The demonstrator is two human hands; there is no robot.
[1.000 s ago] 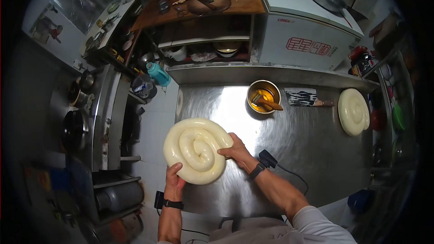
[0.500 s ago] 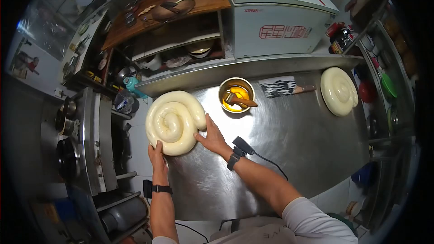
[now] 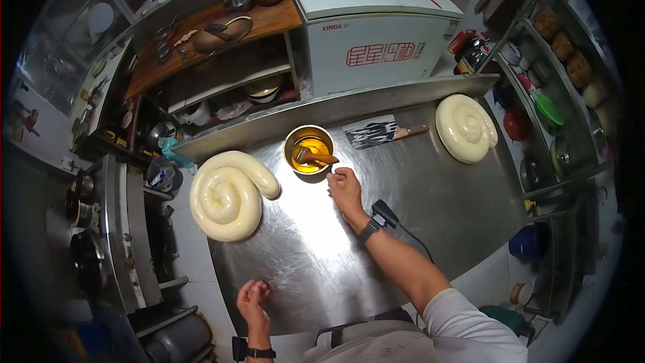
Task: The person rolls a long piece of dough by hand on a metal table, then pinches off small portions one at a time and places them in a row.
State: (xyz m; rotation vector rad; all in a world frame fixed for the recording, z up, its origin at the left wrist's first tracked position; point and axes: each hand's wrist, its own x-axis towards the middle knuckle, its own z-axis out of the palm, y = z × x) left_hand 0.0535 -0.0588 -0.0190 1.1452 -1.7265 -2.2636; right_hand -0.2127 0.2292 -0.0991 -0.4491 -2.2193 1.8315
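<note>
A thick coil of pale, glossy dough lies at the left of the steel table, its outer end pointing right. Nothing is in my left hand, which hovers over the table's near left edge with loosely bent fingers. Just below the handle of a brush, my right hand is empty, its fingers half bent and apart. That brush rests in a metal pot of yellow liquid, its wooden handle crossing the rim toward my right hand.
Behind the pot, a wide-bladed scraper lies flat. Another dough coil sits at the far right of the steel table. A raised metal ledge runs along the back, with a white chest freezer beyond. Shelves stand on the right.
Both hands have let go of the left dough coil. My right hand has moved up and right to the brush handle; my left has drawn back toward me. The camera view has shifted.
</note>
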